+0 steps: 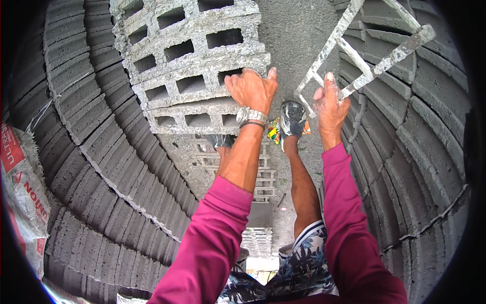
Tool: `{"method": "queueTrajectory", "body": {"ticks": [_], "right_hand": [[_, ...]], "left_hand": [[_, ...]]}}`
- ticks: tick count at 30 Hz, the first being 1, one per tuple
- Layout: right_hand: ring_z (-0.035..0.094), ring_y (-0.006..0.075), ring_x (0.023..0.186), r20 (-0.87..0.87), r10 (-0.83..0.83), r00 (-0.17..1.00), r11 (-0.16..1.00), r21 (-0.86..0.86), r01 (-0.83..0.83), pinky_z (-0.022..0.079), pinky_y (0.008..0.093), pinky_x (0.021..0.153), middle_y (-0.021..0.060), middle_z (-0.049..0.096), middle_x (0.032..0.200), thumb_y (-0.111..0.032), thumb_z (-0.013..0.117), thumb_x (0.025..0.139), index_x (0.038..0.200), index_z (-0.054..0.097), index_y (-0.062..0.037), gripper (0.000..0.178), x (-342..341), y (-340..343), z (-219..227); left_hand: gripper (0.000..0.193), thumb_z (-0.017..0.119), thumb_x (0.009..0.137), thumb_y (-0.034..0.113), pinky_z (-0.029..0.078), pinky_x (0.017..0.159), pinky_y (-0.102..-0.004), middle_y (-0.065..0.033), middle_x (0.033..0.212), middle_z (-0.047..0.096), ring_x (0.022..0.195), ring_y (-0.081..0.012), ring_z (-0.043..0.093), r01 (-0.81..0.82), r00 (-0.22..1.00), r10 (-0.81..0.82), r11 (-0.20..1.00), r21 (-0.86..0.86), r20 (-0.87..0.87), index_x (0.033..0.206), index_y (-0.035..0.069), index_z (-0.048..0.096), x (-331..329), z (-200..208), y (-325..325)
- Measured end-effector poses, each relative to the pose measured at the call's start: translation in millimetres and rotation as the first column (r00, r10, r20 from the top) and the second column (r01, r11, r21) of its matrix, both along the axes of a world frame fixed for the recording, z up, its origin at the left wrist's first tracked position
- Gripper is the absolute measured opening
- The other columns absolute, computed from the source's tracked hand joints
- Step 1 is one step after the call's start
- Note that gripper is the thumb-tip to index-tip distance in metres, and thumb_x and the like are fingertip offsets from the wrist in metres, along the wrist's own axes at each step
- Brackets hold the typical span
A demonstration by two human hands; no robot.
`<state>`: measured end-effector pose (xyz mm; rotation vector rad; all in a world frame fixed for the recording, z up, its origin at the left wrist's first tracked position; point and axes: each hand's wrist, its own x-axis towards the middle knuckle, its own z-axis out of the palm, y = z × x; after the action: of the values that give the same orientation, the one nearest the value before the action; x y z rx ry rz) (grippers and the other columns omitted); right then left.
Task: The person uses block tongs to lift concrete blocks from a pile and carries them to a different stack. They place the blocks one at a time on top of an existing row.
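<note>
A leaning stack of grey concrete hollow blocks [202, 63] rises at the upper left, its rows of rectangular holes facing me. My left hand [251, 91], with a metal watch at the wrist, grips the right end of one block. Its fingers curl at the end hole and the thumb lies at the block's outer edge. Held in my right hand [331, 109] is a pale, cement-crusted frame [353, 55] with crossbars. Closed fingers hold its near end, and the thumb points away from me. The frame slants up to the right, in front of the right-hand block wall.
Tall curved-looking rows of stacked blocks stand on the left [116, 142] and right [430, 131]. A printed sack [25, 187] sits at the far left. My shod foot [292, 119] is beside a colourful wrapper [274, 133] on the concrete ground. More hollow blocks [266, 177] lie behind my legs.
</note>
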<state>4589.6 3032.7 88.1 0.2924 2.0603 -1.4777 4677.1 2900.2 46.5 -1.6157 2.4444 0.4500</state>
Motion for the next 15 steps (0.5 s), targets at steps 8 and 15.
{"method": "queueTrajectory", "body": {"ticks": [8, 15], "right_hand": [[0.045, 0.0096, 0.050, -0.109, -0.042, 0.993, 0.999, 0.012, 0.044, 0.035, 0.0293, 0.051, -0.0006, 0.051, 0.055, -0.037, 0.058, 0.097, 0.063, 0.060, -0.0030, 0.049, -20.0, -1.3, -27.8], [0.045, 0.0088, 0.048, -0.135, -0.147, 0.980, 0.958, -0.265, 0.107, 0.035, 0.0249, 0.046, 0.0009, 0.054, 0.061, -0.035, 0.065, 0.094, 0.079, 0.064, -0.0058, 0.033, -44.3, -56.1, -26.5]], "left_hand": [[0.050, 0.080, 0.065, 0.043, 0.038, 0.098, -0.0442, -0.0251, 0.079, 0.066, 0.083, -0.0384, 0.062, -0.210, 0.973, 0.226, 0.940, 0.268, -0.033, 0.067, -0.005, 0.066, 33.2, 17.7, -5.5], [0.054, 0.084, 0.074, 0.033, 0.025, 0.046, -0.0309, 0.0029, 0.057, 0.038, 0.054, -0.0099, 0.032, -0.123, 0.950, 0.204, 0.940, 0.317, -0.236, 0.057, 0.008, 0.039, 79.6, 51.2, -25.1]]}}
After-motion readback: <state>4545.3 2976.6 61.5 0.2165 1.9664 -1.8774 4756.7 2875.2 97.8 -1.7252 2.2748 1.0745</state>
